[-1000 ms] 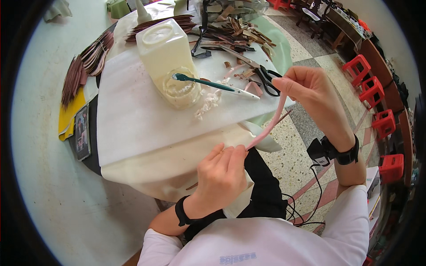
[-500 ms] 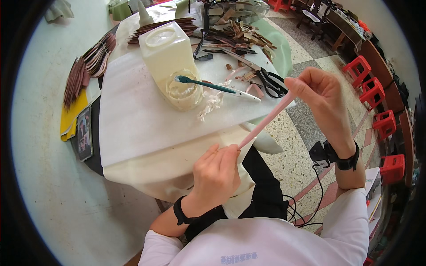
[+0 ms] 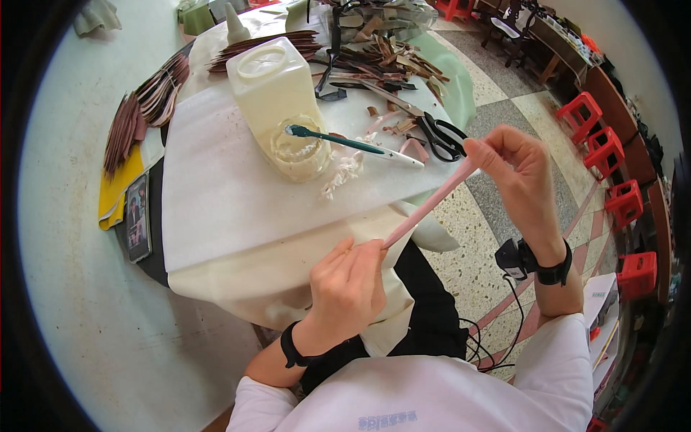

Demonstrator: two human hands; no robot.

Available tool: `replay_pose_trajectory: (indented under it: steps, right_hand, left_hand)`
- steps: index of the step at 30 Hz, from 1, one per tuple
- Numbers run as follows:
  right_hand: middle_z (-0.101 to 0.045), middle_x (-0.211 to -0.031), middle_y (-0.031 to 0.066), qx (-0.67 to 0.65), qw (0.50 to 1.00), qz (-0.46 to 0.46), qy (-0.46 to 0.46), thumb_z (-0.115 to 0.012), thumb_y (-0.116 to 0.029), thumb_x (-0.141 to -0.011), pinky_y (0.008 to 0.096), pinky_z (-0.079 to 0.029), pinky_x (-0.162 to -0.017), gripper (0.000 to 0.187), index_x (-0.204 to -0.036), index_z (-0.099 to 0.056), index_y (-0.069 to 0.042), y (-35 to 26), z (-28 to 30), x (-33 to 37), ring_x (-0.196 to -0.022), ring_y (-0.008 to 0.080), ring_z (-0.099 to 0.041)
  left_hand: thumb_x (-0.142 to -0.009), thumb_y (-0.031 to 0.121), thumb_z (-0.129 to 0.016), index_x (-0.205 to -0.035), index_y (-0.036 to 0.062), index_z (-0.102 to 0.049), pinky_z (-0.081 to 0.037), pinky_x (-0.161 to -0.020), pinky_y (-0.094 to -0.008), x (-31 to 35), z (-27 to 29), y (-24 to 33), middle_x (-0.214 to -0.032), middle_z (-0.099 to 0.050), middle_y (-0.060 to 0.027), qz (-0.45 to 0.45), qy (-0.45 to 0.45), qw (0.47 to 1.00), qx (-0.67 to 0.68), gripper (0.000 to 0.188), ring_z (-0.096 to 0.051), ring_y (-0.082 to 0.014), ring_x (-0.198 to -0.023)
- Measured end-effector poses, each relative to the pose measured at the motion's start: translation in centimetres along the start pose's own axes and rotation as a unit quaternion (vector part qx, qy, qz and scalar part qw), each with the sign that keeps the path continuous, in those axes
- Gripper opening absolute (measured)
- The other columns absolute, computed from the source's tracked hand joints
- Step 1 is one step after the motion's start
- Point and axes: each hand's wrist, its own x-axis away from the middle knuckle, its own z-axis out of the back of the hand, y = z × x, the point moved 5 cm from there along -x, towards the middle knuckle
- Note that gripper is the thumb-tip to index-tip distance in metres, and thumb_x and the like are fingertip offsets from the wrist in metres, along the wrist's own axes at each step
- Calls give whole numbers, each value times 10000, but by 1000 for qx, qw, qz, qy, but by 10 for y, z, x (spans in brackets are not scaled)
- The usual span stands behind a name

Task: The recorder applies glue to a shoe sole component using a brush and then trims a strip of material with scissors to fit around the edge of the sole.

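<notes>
Two hands [image 3: 348,288] [image 3: 520,173], one pink strip [image 3: 432,206]

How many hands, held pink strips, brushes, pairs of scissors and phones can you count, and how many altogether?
Left hand and right hand: 2
Pink strip, held: 1
Brush: 1
Pair of scissors: 1
Phone: 1
Total: 6

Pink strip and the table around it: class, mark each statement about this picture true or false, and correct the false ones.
1. The left hand and right hand both hold the pink strip. True.
2. The right hand grips the scissors. False: the scissors lie on the table.
3. A phone lies to the left of the jar. True.
4. The brush is on the floor. False: the brush's head is over the jar.
5. The stools are blue. False: the stools are red.
</notes>
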Motion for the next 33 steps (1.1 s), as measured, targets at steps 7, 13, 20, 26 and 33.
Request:
replay_pose_trajectory:
  steps: [7,13,20,26,33]
  right_hand:
    - [-470,-564,-66,-68,997,-32,-19,-656,-156,-857,203,-236,-453,238,-694,-606,10,17,-5,3,-531,3,-349]
    - [-473,-581,-70,-124,989,-73,-39,-643,-173,-867,199,-233,-455,250,-691,-607,2,23,-11,8,-534,-1,-348]
    - [-455,-584,-76,-156,981,-100,-56,-604,-210,-884,200,-235,-474,298,-668,-591,-5,24,-20,13,-546,5,-343]
    - [-370,-585,-79,-144,982,-106,-63,-579,-231,-883,218,-222,-500,338,-624,-522,-21,22,-24,16,-564,18,-299]
    - [-340,-573,-84,-149,980,-109,-73,-569,-241,-893,225,-209,-492,356,-618,-506,-24,16,-28,20,-559,17,-275]
  left_hand:
    - [-768,-69,-588,-860,-53,-599,-541,-705,-392,3,1,-1,-602,-580,-127,9,3,1000,21,94,-580,-289,-514]
    - [-769,-69,-593,-866,-52,-592,-532,-634,-342,7,1,-1,-630,-590,-148,12,40,999,15,98,-593,-307,-537]
    - [-789,-38,-612,-864,-25,-588,-411,-462,-285,13,3,-1,-680,-601,-132,58,54,997,22,80,-544,-234,-498]
    - [-805,-15,-617,-849,-18,-601,-390,-446,-270,13,6,2,-639,-585,-112,72,69,995,20,47,-503,-198,-465]
    - [-807,-7,-622,-825,-14,-613,-347,-421,-261,15,8,2,-554,-526,-83,114,68,991,35,22,-449,-169,-424]
